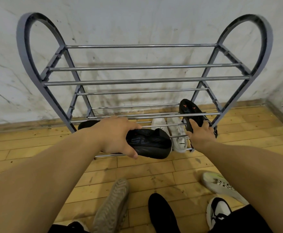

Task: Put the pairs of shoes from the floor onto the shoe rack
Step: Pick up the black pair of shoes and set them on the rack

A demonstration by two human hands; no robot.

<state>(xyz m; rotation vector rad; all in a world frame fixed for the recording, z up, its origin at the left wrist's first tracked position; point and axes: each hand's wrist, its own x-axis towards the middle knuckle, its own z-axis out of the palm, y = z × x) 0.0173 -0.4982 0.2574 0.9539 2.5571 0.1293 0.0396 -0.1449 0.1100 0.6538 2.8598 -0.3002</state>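
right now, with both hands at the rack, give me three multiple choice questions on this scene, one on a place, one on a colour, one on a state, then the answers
1. Where does the white pair of sneakers sit?
A. on the top tier
B. on the lowest tier of the shoe rack, between the two hands
C. on the floor behind the person

2. What colour are the marks on the shoe under the right hand?
A. orange-red
B. blue
C. yellow

3. What state is the left hand in?
A. open and flat on the floor
B. closed in a grip on a black shoe
C. resting on the top bar

Answers:
1 B, the white pair lies on the bottom bars between the two dark shoes.
2 A, orange-red marks show on the toe of the black shoe with marks.
3 B, the fingers and thumb wrap the black shoe's sides.
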